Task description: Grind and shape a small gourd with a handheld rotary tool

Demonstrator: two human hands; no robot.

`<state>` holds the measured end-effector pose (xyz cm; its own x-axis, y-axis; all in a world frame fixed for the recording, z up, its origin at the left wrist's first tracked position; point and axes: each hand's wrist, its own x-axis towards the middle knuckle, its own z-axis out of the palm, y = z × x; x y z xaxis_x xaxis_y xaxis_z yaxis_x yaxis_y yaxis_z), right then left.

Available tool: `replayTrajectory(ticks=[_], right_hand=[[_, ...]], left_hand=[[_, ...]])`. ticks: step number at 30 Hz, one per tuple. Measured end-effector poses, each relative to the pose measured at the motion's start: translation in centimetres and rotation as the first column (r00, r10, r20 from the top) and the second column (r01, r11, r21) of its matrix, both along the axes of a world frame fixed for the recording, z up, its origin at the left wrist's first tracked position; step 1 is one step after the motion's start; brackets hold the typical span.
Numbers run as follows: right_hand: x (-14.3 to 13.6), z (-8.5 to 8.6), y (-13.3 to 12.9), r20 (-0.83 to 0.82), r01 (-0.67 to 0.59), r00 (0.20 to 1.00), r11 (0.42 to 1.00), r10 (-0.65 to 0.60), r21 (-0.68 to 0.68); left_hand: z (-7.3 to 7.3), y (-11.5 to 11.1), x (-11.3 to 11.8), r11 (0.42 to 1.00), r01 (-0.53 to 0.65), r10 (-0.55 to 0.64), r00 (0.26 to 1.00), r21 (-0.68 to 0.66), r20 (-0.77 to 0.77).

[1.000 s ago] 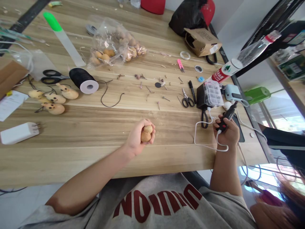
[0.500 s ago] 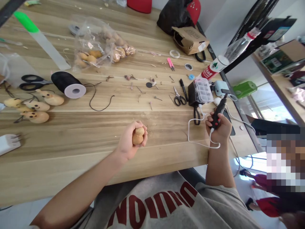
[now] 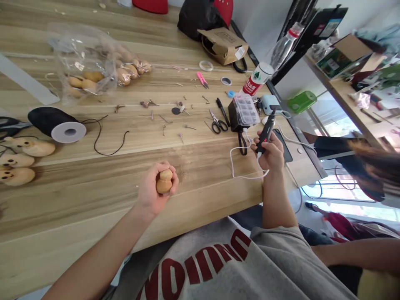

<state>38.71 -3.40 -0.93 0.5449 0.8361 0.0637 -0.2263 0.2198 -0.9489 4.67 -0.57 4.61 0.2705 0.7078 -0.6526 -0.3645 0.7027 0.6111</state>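
Observation:
A small tan gourd (image 3: 164, 183) rests in my left hand (image 3: 152, 192), whose fingers wrap round its far side above the table. My right hand (image 3: 271, 153) grips a black rotary tool (image 3: 266, 132) with red lit marks and its tip pointing up and away. From the tool's lower end a white cable (image 3: 246, 176) loops over the table towards a black box (image 3: 236, 118) with a clear compartment case (image 3: 246, 109) on it. The tool and the gourd are well apart. Several small bits (image 3: 190, 127) lie scattered beyond my hands.
Scissors (image 3: 218, 123) and a black marker (image 3: 223, 111) lie near the box. On the left are a black thread spool (image 3: 58, 125), gourds with drawn faces (image 3: 18, 176) and a plastic bag of gourds (image 3: 89, 71). A bottle (image 3: 254, 81) stands at the right. Another person's arm (image 3: 359, 253) shows lower right.
The view has swung to the right, so the table things sit further left. Both hands keep their hold on the gourd and the rotary tool. Another person's arm has appeared at lower right.

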Motion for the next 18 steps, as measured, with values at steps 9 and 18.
replayTrajectory(ticks=[9,18], right_hand=[[0.12,-0.21,0.03,0.031,0.061,0.998,0.997,-0.063,0.054],[-0.26,0.13,-0.08,0.012,0.024,1.000,0.997,-0.025,0.068]], left_hand=[[0.19,0.06,0.11,1.000,-0.026,0.026,1.000,0.005,0.016],[0.49,-0.01,0.19,0.999,-0.032,0.032,0.999,-0.009,0.003]])
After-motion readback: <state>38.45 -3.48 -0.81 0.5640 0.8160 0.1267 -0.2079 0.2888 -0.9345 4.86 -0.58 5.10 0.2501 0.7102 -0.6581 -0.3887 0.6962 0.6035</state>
